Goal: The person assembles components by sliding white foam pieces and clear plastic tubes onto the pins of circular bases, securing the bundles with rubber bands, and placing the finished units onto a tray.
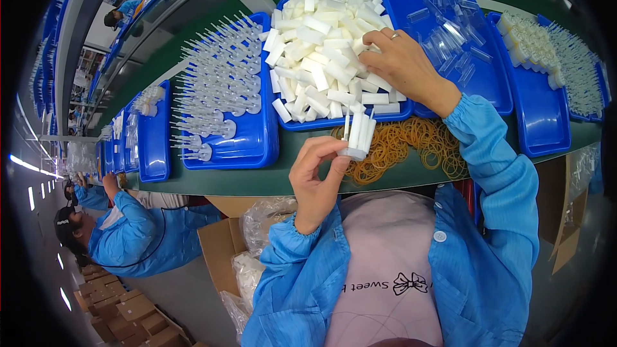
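White pieces (pixel 324 58) overlapping blue tray's (pixel 305 125) edge, green tabletop (pixel 247 183) open left of hands (pixel 315 182)

A blue jacket (pixel 498 170) with gathered cuffs (pixel 464 113) hangs open over a pink shirt (pixel 385 238).

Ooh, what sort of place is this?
Probably a factory workshop: blue trays of small parts, like these white pieces, line a long green bench, another worker in blue is beside it, and cardboard boxes are piled nearby.

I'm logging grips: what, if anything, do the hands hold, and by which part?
Left hand: a holder with white pieces, by its round base. Right hand: at the white pile; any hold cannot be told.
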A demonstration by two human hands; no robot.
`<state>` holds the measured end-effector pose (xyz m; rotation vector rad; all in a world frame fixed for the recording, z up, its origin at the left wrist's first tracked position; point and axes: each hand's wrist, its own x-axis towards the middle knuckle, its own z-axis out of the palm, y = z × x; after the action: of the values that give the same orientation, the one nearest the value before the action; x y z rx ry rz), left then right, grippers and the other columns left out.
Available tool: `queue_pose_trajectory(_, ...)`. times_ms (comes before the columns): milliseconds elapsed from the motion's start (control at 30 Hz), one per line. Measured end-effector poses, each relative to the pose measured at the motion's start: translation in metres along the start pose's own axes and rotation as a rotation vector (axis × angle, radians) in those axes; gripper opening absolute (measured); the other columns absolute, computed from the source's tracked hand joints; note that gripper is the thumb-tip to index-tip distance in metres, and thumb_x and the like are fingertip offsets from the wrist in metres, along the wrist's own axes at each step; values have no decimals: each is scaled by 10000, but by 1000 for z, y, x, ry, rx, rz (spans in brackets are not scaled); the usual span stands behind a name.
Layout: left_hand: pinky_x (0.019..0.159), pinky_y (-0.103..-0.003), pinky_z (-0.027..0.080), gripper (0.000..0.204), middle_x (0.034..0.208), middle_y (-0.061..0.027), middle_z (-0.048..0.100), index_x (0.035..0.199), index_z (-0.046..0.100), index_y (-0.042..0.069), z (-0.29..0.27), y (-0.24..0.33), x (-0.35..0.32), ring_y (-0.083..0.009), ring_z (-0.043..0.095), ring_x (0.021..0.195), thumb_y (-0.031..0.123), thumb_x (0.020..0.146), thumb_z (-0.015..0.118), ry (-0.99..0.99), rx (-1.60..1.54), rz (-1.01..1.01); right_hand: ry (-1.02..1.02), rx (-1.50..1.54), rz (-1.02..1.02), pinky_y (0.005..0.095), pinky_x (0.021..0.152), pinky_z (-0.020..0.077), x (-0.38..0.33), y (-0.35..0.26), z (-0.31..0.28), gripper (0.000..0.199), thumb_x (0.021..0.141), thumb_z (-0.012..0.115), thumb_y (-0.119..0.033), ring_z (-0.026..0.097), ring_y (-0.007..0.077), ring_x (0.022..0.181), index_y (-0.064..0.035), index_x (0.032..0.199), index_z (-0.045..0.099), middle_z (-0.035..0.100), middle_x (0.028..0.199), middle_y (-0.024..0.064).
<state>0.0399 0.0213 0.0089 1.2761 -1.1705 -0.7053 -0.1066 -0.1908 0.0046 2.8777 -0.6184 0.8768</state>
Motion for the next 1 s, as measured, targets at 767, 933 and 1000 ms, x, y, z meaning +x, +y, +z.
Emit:
queue_pose_trajectory(767,651,-285,483,314,882,-91,611,967,676,46,11,22,7,-216,599,769,-98,688,677,-83,378,394,-57,1714,906,223,773,468,0,-48,-41,246,909,591,-238,559,64,817,-78,1096,596,592,917,-12)
queue_pose_trajectory(933,672,-286,488,326,888,-98,614,972,681,51,10,21,9,-222,602,777,-115,691,671,-72,458,424,-191,1579,782,228,752,451,0,-46,-44,230,889,613,-236,564,82,839,-41,1010,629,629,894,22)
queue_pose_trajectory(1000,626,-317,484,405,858,-77,605,965,682,69,8,16,9,-248,599,747,-81,590,652,-61,490,507,-207,1501,736,228,754,448,-4,-40,-50,227,884,618,-231,561,81,839,-32,993,633,628,888,21)
